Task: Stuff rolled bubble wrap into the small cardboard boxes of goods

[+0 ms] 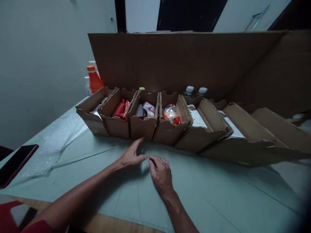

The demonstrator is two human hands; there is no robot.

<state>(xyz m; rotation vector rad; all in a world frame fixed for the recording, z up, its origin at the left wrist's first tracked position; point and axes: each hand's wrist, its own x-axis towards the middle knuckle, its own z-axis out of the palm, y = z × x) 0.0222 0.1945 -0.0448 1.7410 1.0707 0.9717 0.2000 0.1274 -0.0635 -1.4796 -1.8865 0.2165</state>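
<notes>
My left hand [132, 155] is over the pale green table cover [194, 191], just in front of a row of cardboard bins. Its thumb and fingers are spread, with nothing between them. Beside it my right hand [161, 173] is loosely bent, a small gap showing between thumb and forefinger. I see nothing held in it, and the two hands are close but apart. Nearest to them stand a bin [143, 127] with small printed packets [148, 109] and a bin [167, 132] with clear and red wrapped packets [170, 111].
More bins run left and right, one with red packets [120, 109], another with a white printed sheet [197, 117]. Behind rises a cardboard panel [170, 61]. An orange bottle [94, 81] stands back left. Bubble wrap [57, 139] and a phone [17, 163] lie at left.
</notes>
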